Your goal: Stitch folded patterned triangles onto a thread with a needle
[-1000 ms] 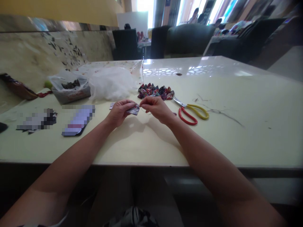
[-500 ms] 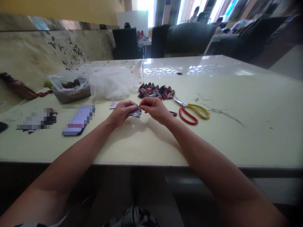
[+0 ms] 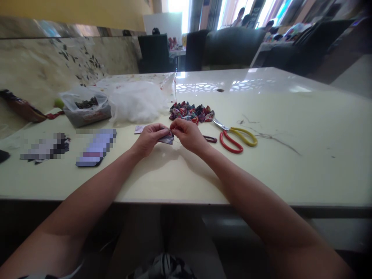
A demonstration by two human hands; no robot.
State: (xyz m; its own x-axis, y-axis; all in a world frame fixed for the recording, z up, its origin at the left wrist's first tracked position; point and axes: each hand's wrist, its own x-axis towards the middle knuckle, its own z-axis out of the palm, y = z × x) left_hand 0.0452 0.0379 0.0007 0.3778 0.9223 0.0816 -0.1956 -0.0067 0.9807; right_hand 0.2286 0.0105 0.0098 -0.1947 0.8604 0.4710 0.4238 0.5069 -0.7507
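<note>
My left hand (image 3: pixel 149 138) pinches a small grey-purple patterned piece of cloth (image 3: pixel 166 138) between thumb and fingers, above the table. At the cloth's upper edge, the fingertips of my right hand (image 3: pixel 187 133) are pressed together. What they grip is too small to make out; a faint thread-like line hangs below them. Just beyond the hands lies a cluster of folded, multicoloured cloth pieces (image 3: pixel 190 112). A pale patterned cloth scrap (image 3: pixel 138 130) is partly hidden behind my left hand. To the right rest scissors with one red and one yellow handle (image 3: pixel 232 136).
A dark oval-shaped object (image 3: pixel 210 139) lies beside the scissors, with loose threads (image 3: pixel 273 138) further right. Leftward are a blurred-out phone-like slab (image 3: pixel 96 148), dark scraps (image 3: pixel 46 148), a bag of dark bits (image 3: pixel 87 114) and white stuffing (image 3: pixel 136 101). People sit in the background.
My right hand has shifted slightly left, closer over the cloth, and more of the dark oval object shows beside it. My left hand keeps its hold in the same place.
</note>
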